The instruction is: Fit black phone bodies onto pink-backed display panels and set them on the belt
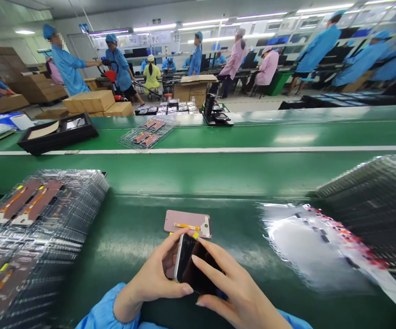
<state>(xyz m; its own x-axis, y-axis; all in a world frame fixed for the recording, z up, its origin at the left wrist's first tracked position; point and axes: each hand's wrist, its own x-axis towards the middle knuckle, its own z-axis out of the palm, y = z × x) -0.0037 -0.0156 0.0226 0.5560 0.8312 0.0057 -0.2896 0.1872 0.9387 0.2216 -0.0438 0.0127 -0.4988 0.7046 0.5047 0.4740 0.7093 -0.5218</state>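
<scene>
"Where are your hands?"

"Both are low at the near edge of the bench (pixel 122 260), coming out of blue sleeves (pixel 107 313). Your left hand (pixel 153 278) curls around the silver edge of a smartphone (pixel 198 267), and your right hand (pixel 241 292) lies over its dark glass."

"And your fingers?"

"They're closed on that one smartphone from both sides, with your right fingers (pixel 211 269) spread across the glass."

"What's closest to you?"

"Just ahead of your hands, one pink phone panel (pixel 184 221) lies flat on the bench, a yellow flex strip (pixel 187 226) across it. On your left is a stack of clear plastic trays (pixel 36 233), two panels showing in the top one. On your right are a stack of dark trays (pixel 372 205) and a plastic bag (pixel 314 246)."

"Farther along?"

"At the far side of the bench you have one black tray (pixel 57 133) and one clear tray (pixel 146 132) holding four pink panels."
</scene>
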